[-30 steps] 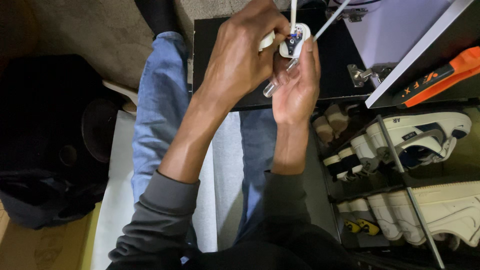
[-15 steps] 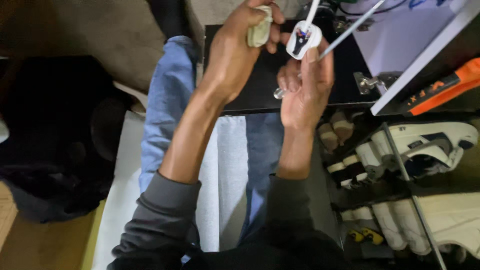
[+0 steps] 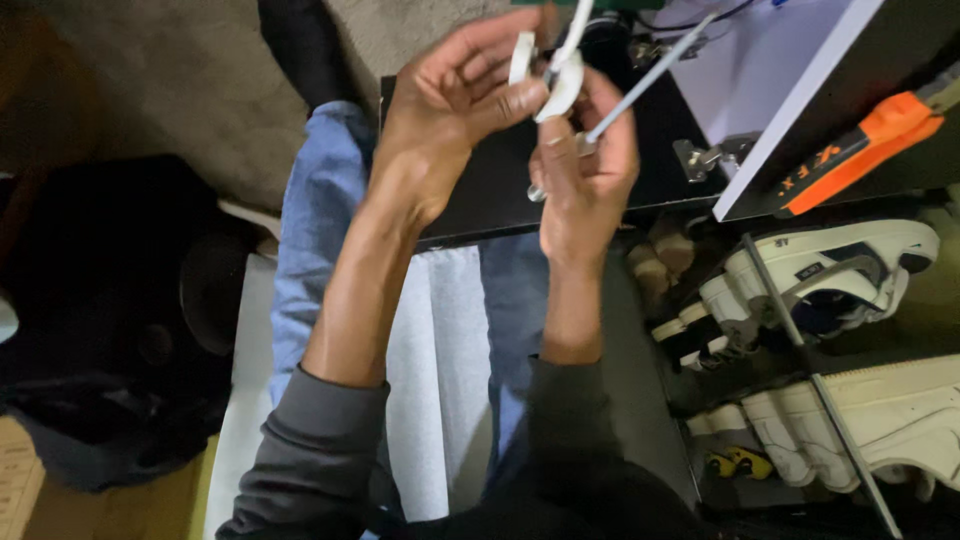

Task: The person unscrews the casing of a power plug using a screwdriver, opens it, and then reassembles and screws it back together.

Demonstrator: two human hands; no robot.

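Left hand: we see our left hand (image 3: 450,110) raised high in front of us, forearm bare from the pushed-up grey sleeve (image 3: 310,450), wrist bent so the fingers curl toward the right hand.
Left grip: thumb and fingertips are pinched closed on a small white cover piece (image 3: 521,55), held edge-on near the top of the view.
Right hand: our right hand (image 3: 585,175) is held upright just beside the left, palm turned toward it, forearm rising almost straight from the sleeve.
Right grip: the fingers are closed around a white plug body (image 3: 560,90) and also hold a thin grey screwdriver shaft (image 3: 650,75) that slants up to the right from the fist.
Where the plug is: it sits between the two hands, touching the fingertips of both, with a white cable (image 3: 577,22) running up out of the frame.
Below the hands: a black board (image 3: 480,190) lies across our knees, and our legs in blue jeans (image 3: 310,220) stretch out under it.
Right side: an orange-handled tool (image 3: 860,150) rests on a dark shelf edge, and white sneakers (image 3: 840,270) sit in rows on a rack beneath.
Left side: a dark bag (image 3: 110,320) lies on the floor, well apart from the hands.
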